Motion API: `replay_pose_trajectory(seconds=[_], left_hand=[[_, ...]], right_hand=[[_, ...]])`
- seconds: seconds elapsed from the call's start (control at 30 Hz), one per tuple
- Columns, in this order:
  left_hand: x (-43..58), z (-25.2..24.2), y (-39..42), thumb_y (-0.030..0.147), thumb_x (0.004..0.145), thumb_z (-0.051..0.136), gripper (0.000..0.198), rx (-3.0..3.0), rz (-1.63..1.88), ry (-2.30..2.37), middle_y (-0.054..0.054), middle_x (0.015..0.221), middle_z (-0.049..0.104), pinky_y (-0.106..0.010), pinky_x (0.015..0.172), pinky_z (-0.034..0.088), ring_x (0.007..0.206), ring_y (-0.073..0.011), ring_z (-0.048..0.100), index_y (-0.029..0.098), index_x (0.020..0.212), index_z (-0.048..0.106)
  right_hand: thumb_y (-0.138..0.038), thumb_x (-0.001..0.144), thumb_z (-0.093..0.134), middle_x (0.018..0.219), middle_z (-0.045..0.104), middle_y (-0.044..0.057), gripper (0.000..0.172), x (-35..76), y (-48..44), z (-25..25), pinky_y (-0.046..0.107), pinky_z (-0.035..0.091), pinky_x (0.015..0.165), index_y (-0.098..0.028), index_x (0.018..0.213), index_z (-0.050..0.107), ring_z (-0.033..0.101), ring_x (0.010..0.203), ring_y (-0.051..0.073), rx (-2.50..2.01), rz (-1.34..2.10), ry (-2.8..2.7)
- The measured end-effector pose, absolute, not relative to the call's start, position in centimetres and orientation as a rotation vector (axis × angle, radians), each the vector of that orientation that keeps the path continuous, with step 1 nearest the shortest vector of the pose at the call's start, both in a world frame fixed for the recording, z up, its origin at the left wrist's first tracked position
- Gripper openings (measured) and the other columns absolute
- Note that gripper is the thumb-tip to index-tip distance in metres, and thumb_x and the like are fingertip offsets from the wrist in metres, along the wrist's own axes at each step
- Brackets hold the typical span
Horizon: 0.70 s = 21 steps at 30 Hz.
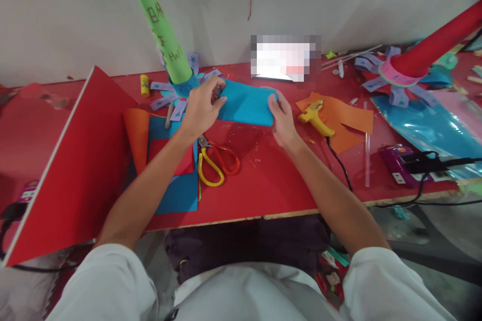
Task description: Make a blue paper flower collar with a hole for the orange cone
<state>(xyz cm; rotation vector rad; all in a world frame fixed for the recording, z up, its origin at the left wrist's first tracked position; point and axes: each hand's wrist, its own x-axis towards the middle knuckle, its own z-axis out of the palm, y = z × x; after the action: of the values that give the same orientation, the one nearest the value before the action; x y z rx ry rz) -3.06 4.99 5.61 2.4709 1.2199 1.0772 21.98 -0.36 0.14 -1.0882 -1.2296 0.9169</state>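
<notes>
green paper cone point(161, 30) | handwritten "hap" legible near base | upper marks unclear

Pixelated patch point(285, 57) at desk point(263, 185) back edge, contents unreadable. Green tube point(160, 25) and red tube point(437, 40) cut by frame edges. Blue paper point(246, 105) ends hidden under both hands' fingers.

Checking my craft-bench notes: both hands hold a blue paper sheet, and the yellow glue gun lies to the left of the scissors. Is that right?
Not quite. In the head view the glue gun lies to the right of the scissors, on orange paper. Both the left hand and the right hand do hold the blue paper sheet.
</notes>
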Motion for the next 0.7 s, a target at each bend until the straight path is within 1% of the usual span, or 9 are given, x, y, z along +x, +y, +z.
replay_pose_trajectory(seconds=[0.07,0.13,0.17,0.23,0.3,0.43,0.5,0.6,0.7], left_hand=[[-3.01,5.73,4.82,0.049,0.109,0.063,0.038,2.462,1.059,1.165,-0.004,0.098,0.068,-0.042,0.092,0.06,0.085,-0.021,0.069,0.028,0.139,0.06],[-2.93,5.9,4.62,0.048,0.109,0.062,0.046,2.444,1.045,1.118,-0.003,0.098,0.068,-0.04,0.089,0.06,0.083,-0.0197,0.069,0.03,0.151,0.053],[-2.89,5.98,4.54,0.047,0.11,0.061,0.048,2.436,1.043,1.106,-0.003,0.098,0.068,-0.039,0.089,0.06,0.083,-0.0192,0.069,0.03,0.153,0.052],[-2.83,6.05,4.46,0.047,0.111,0.06,0.044,2.428,1.046,1.106,-0.003,0.095,0.068,-0.037,0.087,0.059,0.082,-0.0188,0.068,0.03,0.151,0.055],[-2.81,6.01,4.51,0.047,0.111,0.059,0.038,2.421,1.058,1.113,-0.003,0.092,0.067,-0.037,0.086,0.058,0.081,-0.0193,0.067,0.03,0.144,0.062],[-2.79,5.73,4.76,0.048,0.108,0.064,0.033,2.381,1.109,1.097,-0.004,0.092,0.068,-0.039,0.087,0.057,0.081,-0.0212,0.066,0.031,0.137,0.068],[-2.75,5.64,4.84,0.048,0.107,0.065,0.031,2.364,1.129,1.079,-0.004,0.094,0.068,-0.038,0.085,0.058,0.083,-0.0218,0.066,0.032,0.134,0.069],[-2.72,5.66,4.88,0.048,0.107,0.064,0.027,2.351,1.143,1.067,-0.004,0.095,0.069,-0.037,0.083,0.058,0.085,-0.0218,0.067,0.032,0.128,0.07],[-2.74,5.86,4.82,0.048,0.107,0.065,0.027,2.33,1.142,1.079,-0.005,0.096,0.07,-0.037,0.083,0.059,0.087,-0.0218,0.068,0.03,0.127,0.07]], right_hand=[[-0.085,0.086,0.073,0.111,0.076,0.007,0.063,22.17,-0.32,0.03,0.052,0.064,0.103,-0.03,0.118,0.071,0.073,0.112,0.03,-1.105,0.882,-1.203],[-0.078,0.085,0.079,0.1,0.073,0.005,0.055,22.46,-0.16,-0.21,0.052,0.064,0.099,-0.028,0.107,0.073,0.071,0.099,0.028,-1.138,0.829,-1.223],[-0.076,0.086,0.079,0.094,0.07,0.004,0.052,22.61,-0.08,-0.31,0.051,0.064,0.095,-0.027,0.101,0.073,0.07,0.093,0.027,-1.152,0.806,-1.243],[-0.073,0.088,0.078,0.083,0.063,0.002,0.047,22.82,0.04,-0.43,0.048,0.063,0.086,-0.027,0.093,0.07,0.065,0.082,0.024,-1.17,0.765,-1.279],[-0.072,0.089,0.078,0.076,0.055,0.0,0.047,22.91,0.08,-0.44,0.044,0.062,0.079,-0.027,0.085,0.067,0.06,0.075,0.022,-1.174,0.732,-1.288],[-0.075,0.088,0.078,0.071,0.045,-0.002,0.053,22.93,0.07,-0.4,0.037,0.057,0.068,-0.027,0.075,0.059,0.051,0.067,0.018,-1.165,0.695,-1.272],[-0.077,0.087,0.078,0.069,0.043,-0.002,0.057,22.97,0.12,-0.45,0.036,0.056,0.066,-0.027,0.072,0.055,0.051,0.067,0.018,-1.168,0.686,-1.261],[-0.079,0.087,0.077,0.069,0.045,-0.001,0.057,23.01,0.22,-0.54,0.037,0.059,0.069,-0.027,0.073,0.057,0.055,0.071,0.019,-1.16,0.696,-1.244],[-0.077,0.088,0.077,0.08,0.061,0.002,0.049,23.0,0.22,-0.44,0.041,0.062,0.078,-0.028,0.088,0.069,0.064,0.08,0.023,-1.122,0.706,-1.249]])
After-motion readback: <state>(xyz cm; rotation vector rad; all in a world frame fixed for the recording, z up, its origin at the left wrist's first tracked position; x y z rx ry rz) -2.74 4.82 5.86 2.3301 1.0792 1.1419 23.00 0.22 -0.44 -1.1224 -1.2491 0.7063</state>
